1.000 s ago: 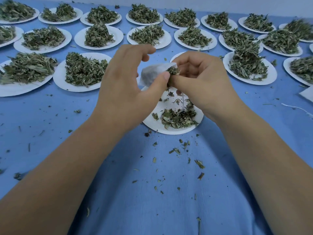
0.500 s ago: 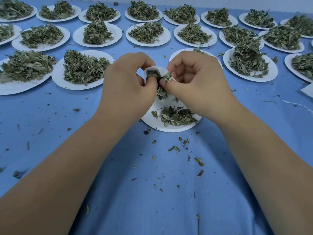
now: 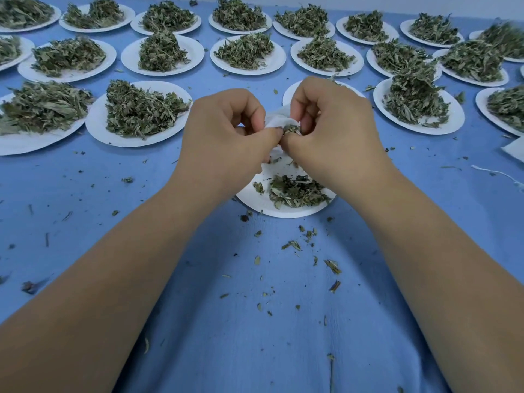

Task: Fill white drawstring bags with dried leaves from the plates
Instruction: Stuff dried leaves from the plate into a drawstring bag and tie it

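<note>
A small white drawstring bag [image 3: 279, 120] is held between both hands above the nearest white plate [image 3: 255, 201]. My left hand [image 3: 224, 137] pinches the bag's left edge with curled fingers. My right hand [image 3: 334, 131] pinches a tuft of dried leaves [image 3: 292, 129] at the bag's mouth. Most of the bag is hidden behind the fingers. The near plate carries a small leftover heap of dried leaves [image 3: 297, 190].
Rows of white plates piled with dried leaves [image 3: 141, 109] fill the blue cloth [image 3: 255, 321] behind and beside my hands. Leaf crumbs lie scattered on the cloth in front. A white bag corner [image 3: 514, 148] and a loose string [image 3: 499, 174] lie at the right edge.
Both hands have come closer together and lower over the near plate. The bag, earlier spread open and plainly seen, is now mostly covered by fingers, with leaves pushed at its mouth.
</note>
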### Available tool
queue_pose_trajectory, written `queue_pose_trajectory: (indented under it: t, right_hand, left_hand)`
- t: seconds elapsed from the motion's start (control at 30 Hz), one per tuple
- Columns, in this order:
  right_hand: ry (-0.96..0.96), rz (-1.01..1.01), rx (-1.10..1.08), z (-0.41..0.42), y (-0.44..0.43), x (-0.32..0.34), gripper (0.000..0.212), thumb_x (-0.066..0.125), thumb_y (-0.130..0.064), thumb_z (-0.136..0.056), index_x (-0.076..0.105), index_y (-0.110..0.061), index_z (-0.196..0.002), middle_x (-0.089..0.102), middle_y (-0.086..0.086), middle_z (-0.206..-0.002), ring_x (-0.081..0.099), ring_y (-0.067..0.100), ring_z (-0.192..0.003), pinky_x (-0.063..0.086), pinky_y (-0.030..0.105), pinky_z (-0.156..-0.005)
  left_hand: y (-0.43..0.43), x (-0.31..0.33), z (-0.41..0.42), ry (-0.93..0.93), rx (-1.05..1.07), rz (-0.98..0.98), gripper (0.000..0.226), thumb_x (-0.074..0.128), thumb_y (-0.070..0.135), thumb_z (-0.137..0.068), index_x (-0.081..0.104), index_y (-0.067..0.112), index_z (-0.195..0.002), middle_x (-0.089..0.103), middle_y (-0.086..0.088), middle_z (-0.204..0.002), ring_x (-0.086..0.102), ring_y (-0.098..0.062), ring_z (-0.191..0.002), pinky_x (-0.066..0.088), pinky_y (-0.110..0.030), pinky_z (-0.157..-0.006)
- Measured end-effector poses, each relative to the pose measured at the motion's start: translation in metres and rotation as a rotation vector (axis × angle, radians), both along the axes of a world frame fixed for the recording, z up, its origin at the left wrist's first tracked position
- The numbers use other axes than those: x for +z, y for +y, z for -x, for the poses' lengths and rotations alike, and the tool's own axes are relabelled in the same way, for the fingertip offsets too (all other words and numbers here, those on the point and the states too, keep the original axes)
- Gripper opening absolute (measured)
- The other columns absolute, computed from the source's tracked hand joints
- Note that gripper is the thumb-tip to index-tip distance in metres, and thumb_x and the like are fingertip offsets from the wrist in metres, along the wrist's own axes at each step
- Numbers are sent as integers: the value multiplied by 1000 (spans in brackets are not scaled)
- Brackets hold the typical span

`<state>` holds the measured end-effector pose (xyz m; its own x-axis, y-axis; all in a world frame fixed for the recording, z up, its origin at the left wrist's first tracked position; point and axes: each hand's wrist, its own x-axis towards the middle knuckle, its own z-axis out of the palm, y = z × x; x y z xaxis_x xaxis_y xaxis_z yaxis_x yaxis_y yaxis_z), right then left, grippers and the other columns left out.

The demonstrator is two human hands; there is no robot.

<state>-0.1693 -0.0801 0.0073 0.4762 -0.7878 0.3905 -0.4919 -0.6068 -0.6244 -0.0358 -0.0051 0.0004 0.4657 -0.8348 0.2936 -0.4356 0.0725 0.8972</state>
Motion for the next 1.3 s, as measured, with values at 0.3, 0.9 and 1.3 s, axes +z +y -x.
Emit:
queue_pose_trajectory:
  t: [0.3,0.9,1.3]
  right_hand:
    - [-8,78,180,7,3,-2,12,69,-4,-77,67,-15,-79,61,-6,-83,61,9,-74,39,12,-65]
    - [-27,110,147,13,0,1,15,75,-23,-90,78,-14,-79,70,-4,-107,57,-7,-77,35,8,-72]
    - [-49,-212,130,-5,-5,2,22,63,-21,-69,64,-22,-91,66,-13,-84,60,4,-71,56,34,-67]
  left_hand:
    - [-2,-1,-7,124,71,-11,18,66,14,-67,51,22,-58,44,-10,-53,44,-23,-50,37,-36,-50]
    - [2,6,-12,484,-183,-17,33,70,-3,-83,47,12,-65,54,-7,-54,42,-15,-42,32,-21,-43]
    - [9,8,-2,121,-252,-20,35,77,12,-81,49,-2,-66,52,-25,-58,38,-23,-47,32,-26,-50]
